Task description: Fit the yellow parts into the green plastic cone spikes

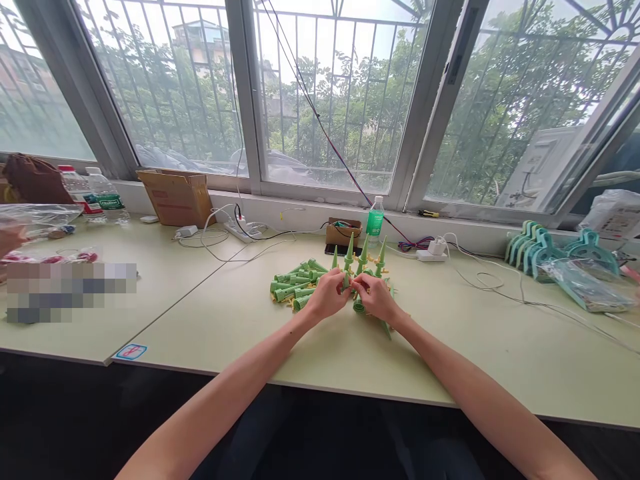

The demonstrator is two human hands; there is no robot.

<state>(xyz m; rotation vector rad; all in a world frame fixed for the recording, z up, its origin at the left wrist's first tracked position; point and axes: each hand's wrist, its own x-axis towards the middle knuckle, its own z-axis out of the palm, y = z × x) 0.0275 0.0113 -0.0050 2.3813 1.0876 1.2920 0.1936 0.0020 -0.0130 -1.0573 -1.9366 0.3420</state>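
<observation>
My left hand (pixel 329 295) is closed around a green plastic watering spike (pixel 345 281), mostly hidden by the fingers. My right hand (pixel 376 297) meets it from the right, fingertips pinched together at the same piece; whether they grip a small part is too small to make out. Behind the hands, several green watering spikes (pixel 363 255) stand point up with yellow valves on them. A pile of green ribbed tubes (pixel 295 283) with yellow bits lies left of my left hand. More green pieces lie under and beside my right hand.
A green-labelled bottle (pixel 375 220) and a small open box (pixel 344 231) stand behind the spikes. White cables (pixel 480 283) cross the table on the right, near teal hangers (pixel 545 250). A cardboard box (pixel 176 198) and power strip (pixel 245 230) are back left. Another person's hand (pixel 11 240) shows far left.
</observation>
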